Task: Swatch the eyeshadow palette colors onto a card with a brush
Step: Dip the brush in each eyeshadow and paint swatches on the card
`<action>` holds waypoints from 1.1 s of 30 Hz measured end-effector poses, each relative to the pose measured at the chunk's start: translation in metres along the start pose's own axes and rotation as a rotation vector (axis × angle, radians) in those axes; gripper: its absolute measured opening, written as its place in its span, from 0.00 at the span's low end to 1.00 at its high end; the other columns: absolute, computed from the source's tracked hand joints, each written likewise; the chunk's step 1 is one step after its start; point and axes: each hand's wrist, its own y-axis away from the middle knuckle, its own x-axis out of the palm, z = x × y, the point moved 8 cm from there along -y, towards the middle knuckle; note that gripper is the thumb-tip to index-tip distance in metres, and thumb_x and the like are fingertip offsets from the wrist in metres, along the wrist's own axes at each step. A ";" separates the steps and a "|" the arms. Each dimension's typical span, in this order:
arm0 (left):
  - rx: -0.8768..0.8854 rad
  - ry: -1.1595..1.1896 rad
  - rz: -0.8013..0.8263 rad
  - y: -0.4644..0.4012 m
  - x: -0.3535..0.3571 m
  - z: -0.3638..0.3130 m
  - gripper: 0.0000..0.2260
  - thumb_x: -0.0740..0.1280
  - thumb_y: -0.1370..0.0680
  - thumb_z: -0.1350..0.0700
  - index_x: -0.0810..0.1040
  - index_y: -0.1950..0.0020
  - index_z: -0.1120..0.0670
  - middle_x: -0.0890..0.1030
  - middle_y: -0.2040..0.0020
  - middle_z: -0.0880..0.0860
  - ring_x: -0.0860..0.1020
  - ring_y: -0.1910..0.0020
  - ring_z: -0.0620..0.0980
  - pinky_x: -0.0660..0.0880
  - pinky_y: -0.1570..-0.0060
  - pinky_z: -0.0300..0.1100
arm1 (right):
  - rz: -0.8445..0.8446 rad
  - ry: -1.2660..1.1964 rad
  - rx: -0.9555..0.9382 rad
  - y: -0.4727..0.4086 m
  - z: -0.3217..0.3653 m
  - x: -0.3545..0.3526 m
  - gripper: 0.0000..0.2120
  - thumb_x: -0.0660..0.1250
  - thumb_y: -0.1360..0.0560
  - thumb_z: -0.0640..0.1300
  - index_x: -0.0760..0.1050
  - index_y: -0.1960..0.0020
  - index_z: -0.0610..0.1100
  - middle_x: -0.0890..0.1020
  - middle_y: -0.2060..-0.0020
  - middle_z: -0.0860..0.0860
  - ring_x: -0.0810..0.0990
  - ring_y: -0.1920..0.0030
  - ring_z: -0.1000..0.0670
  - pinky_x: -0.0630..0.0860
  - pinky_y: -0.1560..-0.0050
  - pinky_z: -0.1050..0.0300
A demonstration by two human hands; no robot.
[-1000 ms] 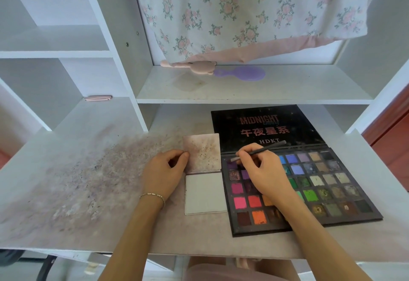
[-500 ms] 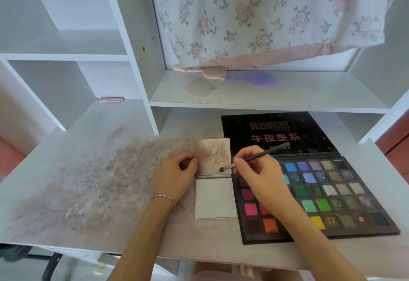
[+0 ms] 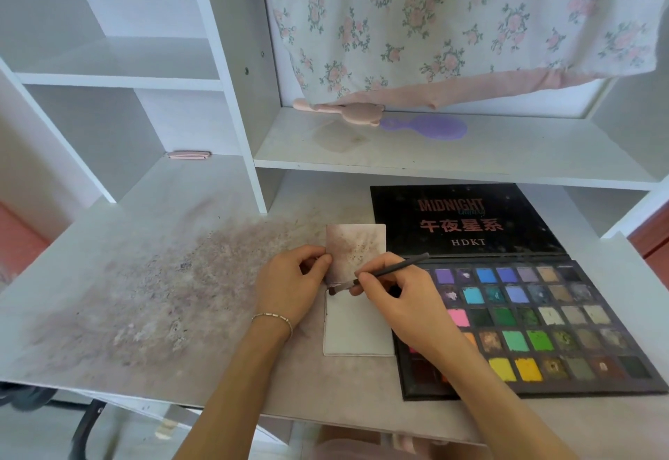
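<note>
An open black eyeshadow palette (image 3: 564,325) with several coloured pans lies at the right of the desk, its lid flat behind it. Left of it lie two cards end to end: a stained upper card (image 3: 356,247) and a white lower card (image 3: 358,329). My right hand (image 3: 405,300) pinches a thin dark brush (image 3: 389,271), whose tip touches the top left corner of the white card. My left hand (image 3: 289,285) rests on the desk and its thumb and fingers hold the left edge of the stained card. My right forearm hides the palette's left pans.
The desk top (image 3: 144,296) is smeared with powder stains at the left. A shelf above holds a pink brush (image 3: 347,110) and a purple brush (image 3: 427,126) under a floral cloth (image 3: 452,25). A pink clip (image 3: 188,155) lies at the back left.
My right hand has carried the brush left from the palette's pans to the cards. The tip now touches the white card's top edge. My left hand stays on the stained card.
</note>
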 end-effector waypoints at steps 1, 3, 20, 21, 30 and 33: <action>0.002 -0.005 0.000 0.000 0.000 0.000 0.05 0.67 0.27 0.55 0.82 0.58 0.48 0.80 0.66 0.44 0.78 0.63 0.44 0.75 0.58 0.42 | 0.007 0.008 -0.003 0.000 0.000 0.000 0.05 0.65 0.26 0.41 0.75 0.58 0.50 0.83 0.65 0.55 0.81 0.60 0.62 0.73 0.59 0.73; 0.007 -0.013 -0.001 0.000 0.000 -0.001 0.04 0.67 0.27 0.55 0.82 0.58 0.48 0.80 0.66 0.43 0.78 0.63 0.44 0.75 0.58 0.42 | 0.016 0.021 -0.005 0.000 0.001 0.001 0.05 0.65 0.26 0.41 0.75 0.58 0.50 0.83 0.65 0.56 0.81 0.59 0.62 0.73 0.59 0.73; 0.012 0.008 -0.017 0.000 -0.001 0.000 0.05 0.68 0.27 0.56 0.83 0.57 0.49 0.79 0.67 0.42 0.77 0.64 0.43 0.75 0.59 0.41 | 0.030 0.059 -0.014 0.000 0.003 0.003 0.08 0.64 0.26 0.40 0.74 0.59 0.53 0.82 0.65 0.58 0.80 0.60 0.64 0.72 0.60 0.75; 0.011 0.010 -0.015 -0.001 0.000 0.000 0.05 0.68 0.27 0.56 0.83 0.57 0.49 0.79 0.66 0.42 0.77 0.63 0.44 0.75 0.59 0.41 | 0.035 0.060 -0.010 0.000 0.002 0.003 0.08 0.65 0.26 0.40 0.74 0.59 0.53 0.82 0.65 0.58 0.80 0.60 0.64 0.72 0.60 0.75; 0.004 0.021 -0.014 -0.001 0.000 0.001 0.05 0.68 0.27 0.56 0.83 0.58 0.48 0.78 0.67 0.40 0.77 0.64 0.42 0.74 0.60 0.40 | 0.045 0.059 0.002 0.000 0.001 0.004 0.07 0.65 0.26 0.41 0.75 0.59 0.52 0.82 0.65 0.56 0.80 0.60 0.62 0.72 0.61 0.74; 0.003 0.022 -0.015 -0.001 0.000 0.001 0.05 0.68 0.27 0.56 0.83 0.57 0.48 0.79 0.67 0.41 0.77 0.64 0.43 0.74 0.60 0.41 | 0.042 0.054 0.001 0.000 0.001 0.004 0.07 0.64 0.26 0.40 0.75 0.59 0.51 0.82 0.64 0.57 0.80 0.59 0.63 0.72 0.60 0.74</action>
